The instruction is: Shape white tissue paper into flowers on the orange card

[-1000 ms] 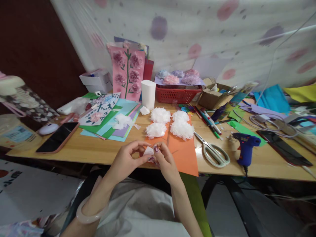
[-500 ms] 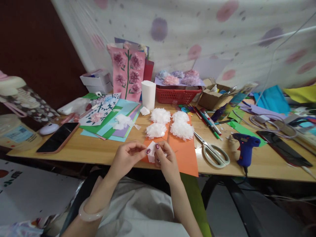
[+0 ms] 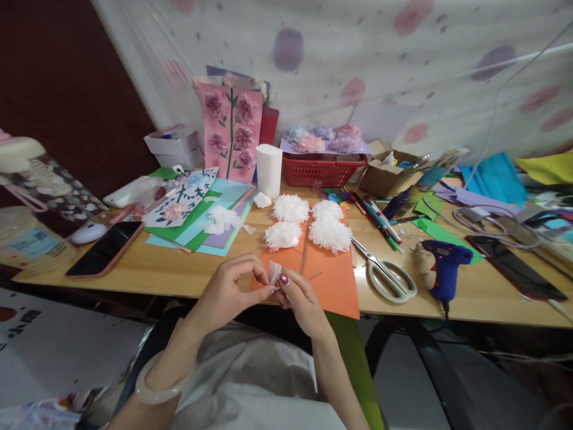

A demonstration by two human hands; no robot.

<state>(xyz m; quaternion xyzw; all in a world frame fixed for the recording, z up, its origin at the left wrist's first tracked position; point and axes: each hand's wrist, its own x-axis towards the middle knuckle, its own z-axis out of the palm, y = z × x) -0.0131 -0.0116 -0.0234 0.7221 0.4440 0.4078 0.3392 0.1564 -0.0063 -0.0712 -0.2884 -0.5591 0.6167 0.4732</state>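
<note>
At the cluttered wooden table [image 3: 179,272] edge, left hand [image 3: 224,292] and right hand [image 3: 304,301] both pinch a small white tissue-paper piece [image 3: 274,272], which could tear if they tug apart.

We see four paper flowers [image 3: 308,224] on the card sheet [image 3: 331,280], scissors [image 3: 387,276] right, phone [image 3: 105,249] far left.

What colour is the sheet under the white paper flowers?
The sheet is orange; head view.
</note>
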